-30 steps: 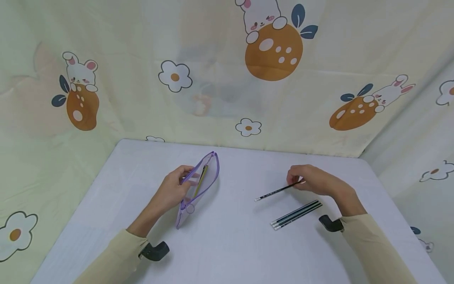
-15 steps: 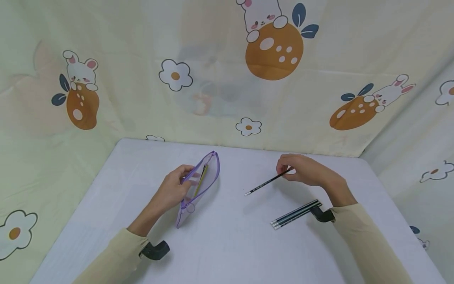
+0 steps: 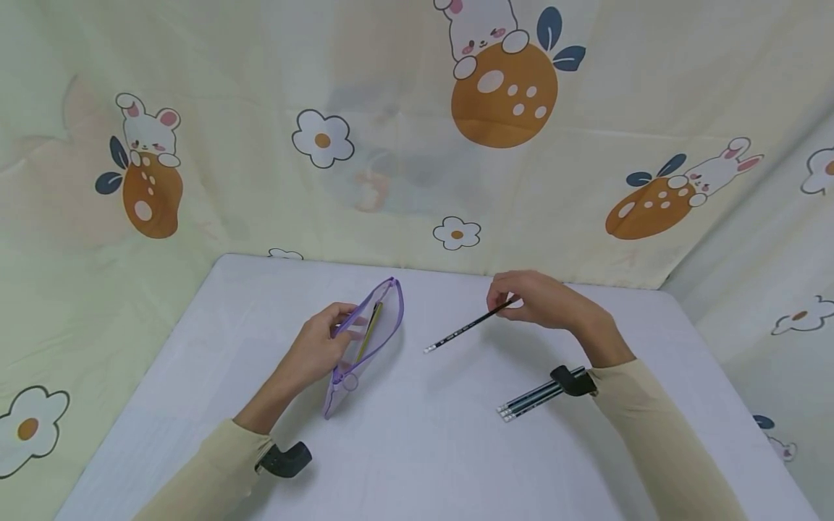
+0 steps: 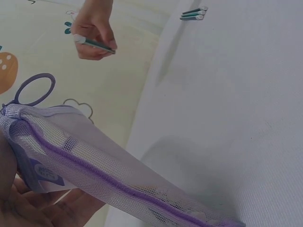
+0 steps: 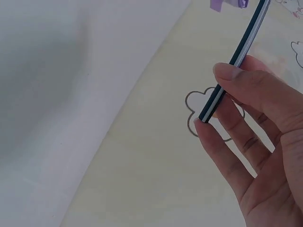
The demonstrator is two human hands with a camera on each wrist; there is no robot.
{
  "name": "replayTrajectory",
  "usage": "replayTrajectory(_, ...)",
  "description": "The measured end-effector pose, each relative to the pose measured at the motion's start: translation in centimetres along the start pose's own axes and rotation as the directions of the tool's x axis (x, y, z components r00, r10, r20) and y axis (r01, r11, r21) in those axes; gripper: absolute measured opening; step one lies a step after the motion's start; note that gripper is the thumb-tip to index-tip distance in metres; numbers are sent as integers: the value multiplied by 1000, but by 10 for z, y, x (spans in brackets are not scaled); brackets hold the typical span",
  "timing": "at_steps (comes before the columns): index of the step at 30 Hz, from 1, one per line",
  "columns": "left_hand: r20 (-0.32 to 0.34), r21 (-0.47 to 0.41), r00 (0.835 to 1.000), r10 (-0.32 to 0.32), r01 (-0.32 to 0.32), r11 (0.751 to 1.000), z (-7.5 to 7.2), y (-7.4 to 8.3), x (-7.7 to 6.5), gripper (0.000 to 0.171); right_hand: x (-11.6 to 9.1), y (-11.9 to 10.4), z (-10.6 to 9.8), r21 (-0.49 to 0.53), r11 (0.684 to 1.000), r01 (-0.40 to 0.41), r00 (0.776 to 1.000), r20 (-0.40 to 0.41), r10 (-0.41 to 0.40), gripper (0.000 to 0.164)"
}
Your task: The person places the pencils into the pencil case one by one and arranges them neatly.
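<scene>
My left hand (image 3: 323, 346) grips the side of a purple mesh zip pencil case (image 4: 102, 172), its mouth spread wide. Inside it a yellow-green pencil (image 3: 370, 331) leans lengthwise. A ring pull (image 4: 35, 89) shows at the zip's end in the left wrist view. My right hand (image 3: 531, 298) pinches a dark pencil (image 3: 464, 330) between thumb and fingers near one end, as the right wrist view (image 5: 234, 61) confirms. The pencil slants in the air, white eraser end low and toward the case. Several dark pencils (image 3: 531, 399) lie side by side on the table, partly covered by the right wrist's black mount.
The white table (image 3: 417, 463) ends at a patterned curtain (image 3: 391, 145) behind and at the right. Black camera mounts (image 3: 284, 460) stick out from both wrists. The right forearm reaches over the right part of the table.
My right hand has moved left and away from me, bringing the pinched pencil nearer the case. The left hand and the case have stayed in place.
</scene>
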State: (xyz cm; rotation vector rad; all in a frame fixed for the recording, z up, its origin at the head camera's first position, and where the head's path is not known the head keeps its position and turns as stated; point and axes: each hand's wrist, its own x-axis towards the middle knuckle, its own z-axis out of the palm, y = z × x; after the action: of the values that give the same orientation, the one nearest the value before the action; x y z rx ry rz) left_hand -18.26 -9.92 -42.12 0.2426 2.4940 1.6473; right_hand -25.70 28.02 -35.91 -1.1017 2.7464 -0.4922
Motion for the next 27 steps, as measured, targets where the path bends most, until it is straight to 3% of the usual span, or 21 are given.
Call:
replayTrajectory(6,1,-5,1000,1,-1,1000,0,-1,0,40,11,-9,-4,-13,999,52,998,-31,-52,23)
replayTrajectory(27,-9,10,1000,-18,19,1000,2,-1,1,40,42,-37,-13,30,996,79,996,-33,-78,18)
